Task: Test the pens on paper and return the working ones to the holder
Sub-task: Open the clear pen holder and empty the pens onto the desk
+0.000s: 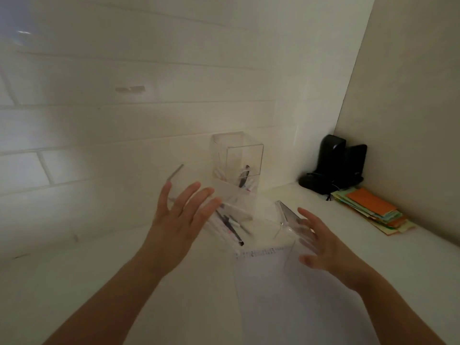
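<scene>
A clear acrylic pen holder [286, 215] is tilted between my two hands, low over the white desk. Several pens [230, 227], dark and white ones, lie slanted inside it. My left hand [178, 225] presses its left side with straight, spread fingers. On the holder's right side rests my right hand [321, 245], fingers spread and thumb below. A white sheet of paper [286, 300] lies on the desk under and in front of the holder. Behind, a second clear holder [245, 150] stands against the wall with a few pens [245, 179] in it.
A black device [336, 165] stands in the back right corner. Beside it lies a stack of coloured paper notes [373, 210], orange on top. A tiled wall closes the back and a plain wall the right side.
</scene>
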Action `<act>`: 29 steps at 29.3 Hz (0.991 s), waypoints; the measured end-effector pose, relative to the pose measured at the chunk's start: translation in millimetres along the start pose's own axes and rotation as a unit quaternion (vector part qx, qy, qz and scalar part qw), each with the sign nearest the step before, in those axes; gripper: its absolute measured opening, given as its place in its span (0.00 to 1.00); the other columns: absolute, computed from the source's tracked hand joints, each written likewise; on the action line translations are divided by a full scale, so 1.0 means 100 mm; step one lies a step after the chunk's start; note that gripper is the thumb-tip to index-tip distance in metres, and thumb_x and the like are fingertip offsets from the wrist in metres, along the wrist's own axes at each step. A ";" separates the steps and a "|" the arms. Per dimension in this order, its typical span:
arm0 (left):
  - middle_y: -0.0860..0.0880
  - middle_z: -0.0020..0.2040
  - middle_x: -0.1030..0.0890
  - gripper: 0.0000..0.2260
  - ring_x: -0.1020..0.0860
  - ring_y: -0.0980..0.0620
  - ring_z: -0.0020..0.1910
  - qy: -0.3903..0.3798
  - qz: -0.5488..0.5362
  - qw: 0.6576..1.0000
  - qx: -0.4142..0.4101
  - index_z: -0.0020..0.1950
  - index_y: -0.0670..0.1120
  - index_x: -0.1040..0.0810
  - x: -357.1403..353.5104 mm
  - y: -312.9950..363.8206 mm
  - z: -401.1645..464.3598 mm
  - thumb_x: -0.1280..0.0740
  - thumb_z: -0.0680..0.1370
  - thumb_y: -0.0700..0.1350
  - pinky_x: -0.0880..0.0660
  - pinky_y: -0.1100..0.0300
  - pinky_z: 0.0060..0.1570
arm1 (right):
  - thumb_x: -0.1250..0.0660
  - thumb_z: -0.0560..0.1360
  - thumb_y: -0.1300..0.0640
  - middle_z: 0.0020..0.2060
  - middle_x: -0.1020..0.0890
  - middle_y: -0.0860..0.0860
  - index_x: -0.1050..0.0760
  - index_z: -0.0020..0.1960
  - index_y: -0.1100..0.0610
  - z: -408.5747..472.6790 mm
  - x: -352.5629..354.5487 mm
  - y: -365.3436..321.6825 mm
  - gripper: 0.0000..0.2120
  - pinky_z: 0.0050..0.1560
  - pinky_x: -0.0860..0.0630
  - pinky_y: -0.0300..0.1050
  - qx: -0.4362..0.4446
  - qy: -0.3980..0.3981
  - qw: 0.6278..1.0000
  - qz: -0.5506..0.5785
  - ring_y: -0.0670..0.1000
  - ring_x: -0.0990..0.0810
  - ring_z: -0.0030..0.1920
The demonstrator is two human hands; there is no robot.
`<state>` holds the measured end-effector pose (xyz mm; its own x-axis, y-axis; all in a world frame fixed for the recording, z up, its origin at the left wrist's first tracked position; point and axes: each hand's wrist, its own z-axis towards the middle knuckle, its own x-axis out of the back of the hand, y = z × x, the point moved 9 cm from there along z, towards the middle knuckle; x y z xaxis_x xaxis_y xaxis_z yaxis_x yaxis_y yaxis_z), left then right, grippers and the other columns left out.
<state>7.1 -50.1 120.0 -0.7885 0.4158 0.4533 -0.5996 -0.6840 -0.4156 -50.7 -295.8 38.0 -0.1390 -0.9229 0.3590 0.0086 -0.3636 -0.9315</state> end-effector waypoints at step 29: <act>0.42 0.62 0.29 0.34 0.32 0.43 0.63 0.017 -0.081 0.966 0.243 0.65 0.42 0.37 -0.26 -0.57 -0.09 0.33 0.66 0.57 0.37 0.42 0.63 | 0.27 0.58 0.46 0.59 0.29 0.44 0.31 0.58 0.37 0.24 -0.02 -1.19 0.30 0.44 0.23 0.33 0.135 0.114 0.984 0.037 0.42 0.23 0.54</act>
<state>60.6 -16.5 124.5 -0.6992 0.5539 0.4521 -0.5858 -0.8063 0.0819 -27.9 -253.2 149.5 -0.3469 -0.9070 0.2390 0.2847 -0.3446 -0.8946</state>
